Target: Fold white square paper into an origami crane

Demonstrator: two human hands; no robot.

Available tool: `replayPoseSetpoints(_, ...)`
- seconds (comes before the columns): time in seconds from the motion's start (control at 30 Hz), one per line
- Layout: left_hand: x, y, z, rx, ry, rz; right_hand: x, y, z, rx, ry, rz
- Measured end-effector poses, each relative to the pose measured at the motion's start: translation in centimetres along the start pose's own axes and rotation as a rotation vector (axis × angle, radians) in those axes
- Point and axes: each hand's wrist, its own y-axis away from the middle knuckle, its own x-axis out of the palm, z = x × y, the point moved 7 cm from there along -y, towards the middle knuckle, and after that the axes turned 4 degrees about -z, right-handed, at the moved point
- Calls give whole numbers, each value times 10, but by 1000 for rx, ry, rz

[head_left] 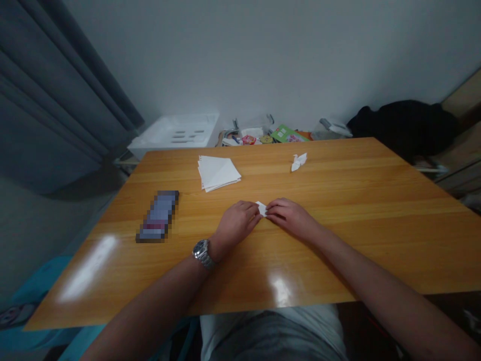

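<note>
Between my two hands, low over the wooden table (338, 200), is a small folded piece of white paper (262, 208). My left hand (239, 220), with a metal watch (203, 252) on its wrist, has its fingers closed on the paper's left side. On the right side, the fingertips of my right hand (290, 215) pinch the same piece. My fingers cover much of the paper, so its full shape is hidden. Farther back on the table stands a folded white paper crane (299, 162).
A stack of white paper sheets (218, 173) lies at the back left of the table. A phone with a pixelated screen (158, 215) rests at the left. Behind the table's far edge are a white plastic tray (180, 131), a green booklet (288, 134) and a dark cloth heap (406, 125).
</note>
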Motion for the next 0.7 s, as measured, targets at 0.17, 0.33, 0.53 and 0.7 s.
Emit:
replayPoseSetpoints(0.17,1,2,3,-10,28,-20,0,0,-1,19,-8,-3)
replayPoseSetpoints(0.33,3,-1,9,-88,34,-69,0,0,-1,50,35,4)
replayPoseSetpoints(0.53,4,-2,12,-159,19,-89,0,-1,2,36,75,12)
replayPoseSetpoints(0.7,3,-2,11,-139,16,-81,3,-2,6,-28,125,21)
